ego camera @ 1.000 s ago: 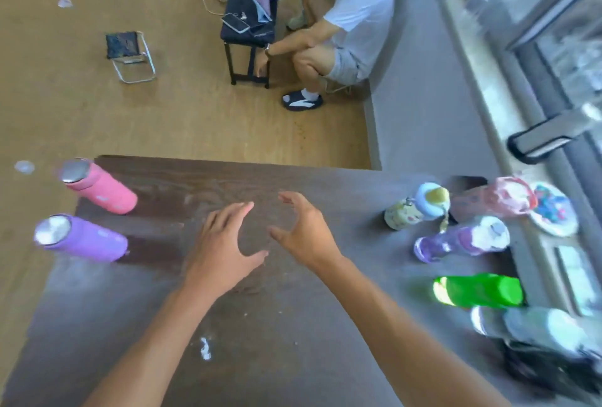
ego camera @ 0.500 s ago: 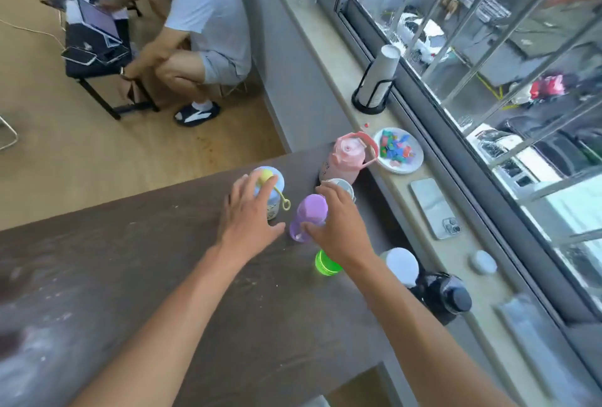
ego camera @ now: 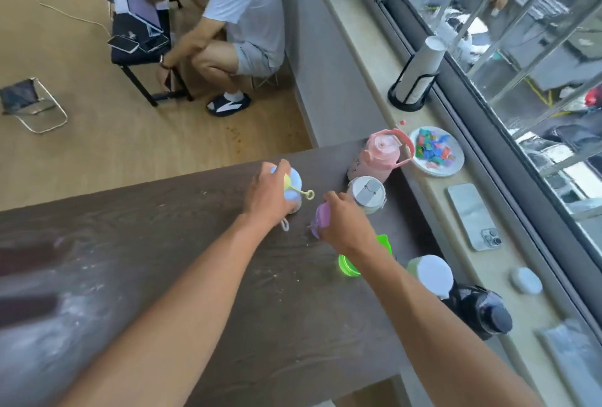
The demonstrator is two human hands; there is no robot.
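Both hands have been brought from the middle of the table (ego camera: 163, 276) over to the bottles that stand near the pink jug (ego camera: 378, 155), and since the last earlier frame the fingers have been closed further. The left hand (ego camera: 265, 199), which was laid with spread fingers on a cap, is now curled round the blue-capped bottle (ego camera: 294, 185), to the left of the pink jug and a little nearer to the person. The right hand (ego camera: 345, 224) is wrapped round the upper part of the purple bottle (ego camera: 321, 216), on the near side of the pink jug, just beside the grey-lidded cup (ego camera: 368, 193). Both grips are judged firm, with nothing else held. Whether the two bottles are already lifted from the table cannot be told; the purple one is seen a little tilted. A green bottle (ego camera: 348, 264), nearer again than the pink jug, is partly hidden under the right forearm. The reaching step is therefore taken as finished, and the carrying away of the two bottles is judged to be the next move; care is needed with the yellow loop (ego camera: 308, 194) that hangs from the blue cap
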